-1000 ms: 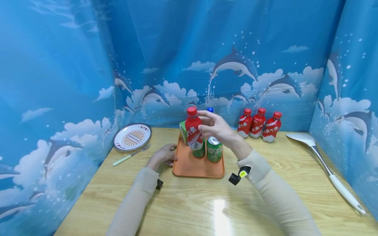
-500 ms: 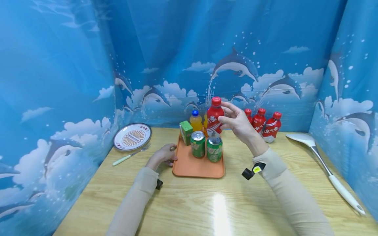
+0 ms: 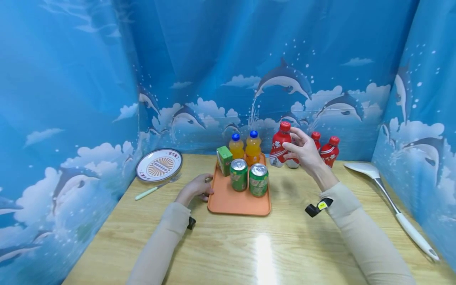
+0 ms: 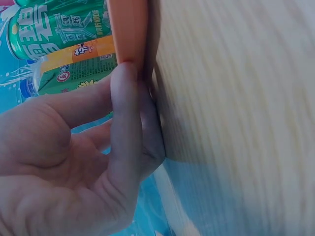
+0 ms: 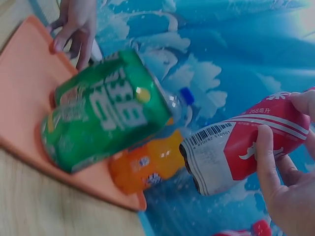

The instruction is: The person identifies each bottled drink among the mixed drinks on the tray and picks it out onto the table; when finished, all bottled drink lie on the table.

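My right hand [image 3: 305, 150] grips a red and white drink bottle [image 3: 280, 144] and holds it up right of the tray; the right wrist view shows the fingers round this bottle [image 5: 246, 142]. On the left, my left hand [image 3: 196, 187] pinches the edge of an orange tray [image 3: 228, 204]; its fingertips meet the tray's rim [image 4: 129, 34] in the left wrist view. Two green cans, the left can [image 3: 238, 174] and the right can [image 3: 258, 180], stand upright on the tray. Behind them are a green carton [image 3: 224, 160] and two orange drink bottles with blue caps [image 3: 253, 147].
Other red bottles [image 3: 329, 151] stand at the back right, one partly hidden behind the held bottle. A white-handled spatula [image 3: 413, 229] lies at the right. A plate [image 3: 159, 165] and a green-handled fork [image 3: 153, 190] lie left of the tray, on the wooden table [image 3: 221, 249].
My right hand has carried the red bottle rightward from over the tray to beyond its right side. My left hand has stayed at the tray's edge.
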The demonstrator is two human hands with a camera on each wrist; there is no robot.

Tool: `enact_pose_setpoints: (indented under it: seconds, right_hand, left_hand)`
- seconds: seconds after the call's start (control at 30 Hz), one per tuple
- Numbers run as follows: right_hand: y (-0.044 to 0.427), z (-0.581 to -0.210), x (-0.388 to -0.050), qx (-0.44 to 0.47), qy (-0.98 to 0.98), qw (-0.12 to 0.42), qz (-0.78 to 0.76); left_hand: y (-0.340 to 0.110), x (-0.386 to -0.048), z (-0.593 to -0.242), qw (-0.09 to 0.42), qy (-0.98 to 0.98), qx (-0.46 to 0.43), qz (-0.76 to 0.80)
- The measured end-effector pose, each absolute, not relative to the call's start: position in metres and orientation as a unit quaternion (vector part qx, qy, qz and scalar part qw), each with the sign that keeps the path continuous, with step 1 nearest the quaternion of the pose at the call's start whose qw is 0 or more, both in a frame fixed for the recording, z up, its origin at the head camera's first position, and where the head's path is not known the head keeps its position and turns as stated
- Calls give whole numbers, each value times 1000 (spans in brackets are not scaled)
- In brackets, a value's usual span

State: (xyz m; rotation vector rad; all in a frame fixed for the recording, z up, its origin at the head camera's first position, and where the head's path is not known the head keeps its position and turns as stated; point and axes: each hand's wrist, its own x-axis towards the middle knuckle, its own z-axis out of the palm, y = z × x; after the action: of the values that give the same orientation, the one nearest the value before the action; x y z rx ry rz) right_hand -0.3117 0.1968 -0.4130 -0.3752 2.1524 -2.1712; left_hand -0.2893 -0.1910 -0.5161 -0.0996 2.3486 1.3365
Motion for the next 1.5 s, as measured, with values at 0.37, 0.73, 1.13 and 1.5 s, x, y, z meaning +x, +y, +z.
enact_pose_setpoints:
  seconds: [0.37, 0.73, 1.13, 1.5]
  right_hand:
    - [213, -440, -325, -88, 739, 30, -667]
    - [223, -463, -331, -82, 765, 21, -639]
    - [225, -479, -331, -96, 763, 2, -639]
    - [222, -486, -330, -72, 777, 7, -625]
  left_hand:
    - [-192, -289, -515, 219, 848, -33, 482]
    - [-192, -289, -516, 216, 847, -31, 485]
    - [-192, -287, -515, 214, 847, -29, 486]
    - [-193, -288, -516, 215, 847, -31, 486]
